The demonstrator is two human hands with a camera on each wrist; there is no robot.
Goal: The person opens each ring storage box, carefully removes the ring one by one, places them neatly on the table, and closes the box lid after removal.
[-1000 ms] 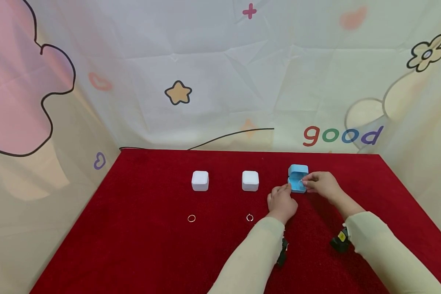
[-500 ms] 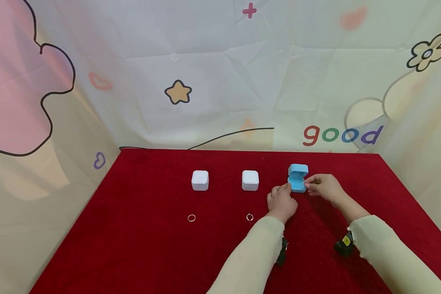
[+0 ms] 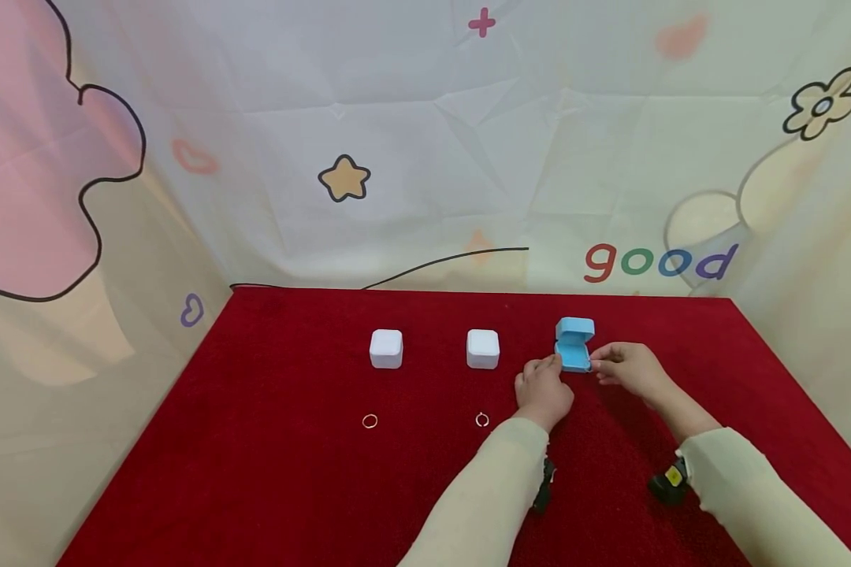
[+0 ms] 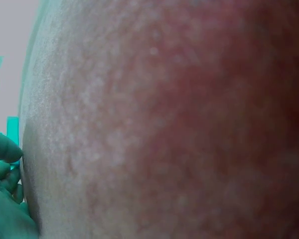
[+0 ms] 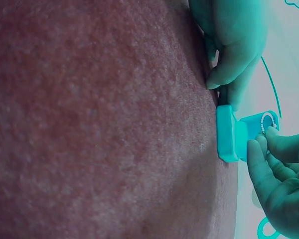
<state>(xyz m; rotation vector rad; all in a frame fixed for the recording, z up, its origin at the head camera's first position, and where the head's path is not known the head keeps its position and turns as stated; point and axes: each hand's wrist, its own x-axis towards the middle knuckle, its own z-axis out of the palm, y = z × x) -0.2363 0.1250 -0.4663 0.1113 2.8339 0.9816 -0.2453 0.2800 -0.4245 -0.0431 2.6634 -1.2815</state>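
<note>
A light-blue ring box (image 3: pixel 574 358) stands on the red cloth at the right, its lid raised. My left hand (image 3: pixel 544 391) holds the box at its left side, fingertips against the front left corner. At the box's right side, my right hand (image 3: pixel 627 368) pinches a small ring between thumb and fingertips. The right wrist view shows this ring (image 5: pixel 263 119) with a beaded, shiny band, upright near the box's inside. In the left wrist view, cloth fills most of the picture, and the fingers (image 4: pixel 7 149) appear only at the left edge.
Two white ring boxes (image 3: pixel 386 349), lids down, stand in a row to the left of the blue one. A gold ring (image 3: pixel 370 421) and an open-ended ring (image 3: pixel 482 420) lie in front of them. A printed curtain (image 3: pixel 425 157) hangs behind the red table (image 3: pixel 291 472).
My right hand has drawn back slightly, right and toward me, from inside the blue ring box to its right edge, still pinching the ring. My left hand stays on the box.
</note>
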